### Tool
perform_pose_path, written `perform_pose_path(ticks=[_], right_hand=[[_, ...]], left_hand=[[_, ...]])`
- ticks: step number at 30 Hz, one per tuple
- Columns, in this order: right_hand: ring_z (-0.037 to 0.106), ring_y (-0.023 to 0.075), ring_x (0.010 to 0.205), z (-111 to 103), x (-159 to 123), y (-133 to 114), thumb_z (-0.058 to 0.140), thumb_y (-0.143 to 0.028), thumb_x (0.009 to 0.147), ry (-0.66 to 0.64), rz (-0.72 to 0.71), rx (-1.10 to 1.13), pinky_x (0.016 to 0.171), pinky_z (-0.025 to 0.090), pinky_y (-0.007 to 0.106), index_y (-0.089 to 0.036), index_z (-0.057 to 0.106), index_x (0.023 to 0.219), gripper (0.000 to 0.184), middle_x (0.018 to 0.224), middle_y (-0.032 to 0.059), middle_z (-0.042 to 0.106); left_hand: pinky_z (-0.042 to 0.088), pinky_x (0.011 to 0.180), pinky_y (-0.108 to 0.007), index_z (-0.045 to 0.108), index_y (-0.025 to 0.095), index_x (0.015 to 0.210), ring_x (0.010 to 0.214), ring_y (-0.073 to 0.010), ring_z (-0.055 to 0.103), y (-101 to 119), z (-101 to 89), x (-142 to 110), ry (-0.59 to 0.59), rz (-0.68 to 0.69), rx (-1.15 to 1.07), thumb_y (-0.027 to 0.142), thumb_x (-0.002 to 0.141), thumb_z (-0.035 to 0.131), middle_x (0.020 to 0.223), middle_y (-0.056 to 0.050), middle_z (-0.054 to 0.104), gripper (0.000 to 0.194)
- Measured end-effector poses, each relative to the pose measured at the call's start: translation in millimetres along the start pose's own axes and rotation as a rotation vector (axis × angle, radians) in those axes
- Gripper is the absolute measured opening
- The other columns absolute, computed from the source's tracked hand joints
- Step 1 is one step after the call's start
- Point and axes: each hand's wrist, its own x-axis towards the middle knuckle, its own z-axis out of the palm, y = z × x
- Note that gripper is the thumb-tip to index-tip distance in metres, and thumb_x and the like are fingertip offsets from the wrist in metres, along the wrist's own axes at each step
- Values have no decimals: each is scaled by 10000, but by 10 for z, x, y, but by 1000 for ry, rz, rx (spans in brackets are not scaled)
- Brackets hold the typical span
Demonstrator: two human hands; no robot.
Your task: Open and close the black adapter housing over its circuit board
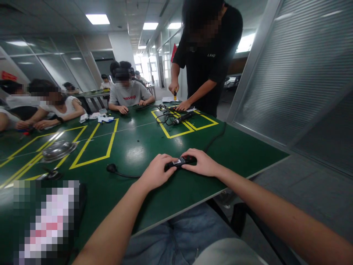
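Green bench (245, 147) with yellow tape (91, 162) on top, seen in head view. Long black gadget (178, 162) near front edge. Step in hand looks like holding gadget with both hands; next move seems to call for firm, even grip. Left hand (157, 170): fingers bent, part open, hugging gadget's left end. Right hand (203, 162): fingers curled about as wide, pinching right end. Cannot tell if gadget touches bench. Black plug (111, 168) left of gadget. Messy cords (164, 117) beyond gadget.
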Motion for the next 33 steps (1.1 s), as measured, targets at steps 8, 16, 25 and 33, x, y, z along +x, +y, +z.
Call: perform_pose_path(ticks=[8,16,25,33], right_hand=[[717,252,921,0,-9,31,845,-364,901,-7,9,-2,846,571,378,-221,777,1111,263,1022,66,754],[719,249,923,-1,-3,25,840,-364,909,-3,8,-5,852,568,379,-225,782,1100,243,1013,61,755],[719,245,901,5,2,33,859,-362,886,1,8,-14,846,568,373,-229,776,1080,250,990,54,755],[704,268,956,11,-6,16,917,-287,766,-21,22,-53,879,555,404,-230,739,1105,387,1037,54,743]], left_hand=[[538,1025,-407,798,240,1286,1108,-277,685,-11,12,13,-5,-23,13,212,973,769,1159,-78,785,315],[542,1026,-419,790,254,1306,1094,-275,686,-7,11,15,-14,-28,12,234,999,738,1150,-73,781,312],[543,1050,-430,786,253,1321,1124,-279,682,-18,32,26,-21,-28,-3,205,995,726,1171,-83,769,335],[551,1042,-417,793,257,1309,1089,-265,695,-33,13,29,-16,-28,-26,204,994,716,1141,-74,773,328]])
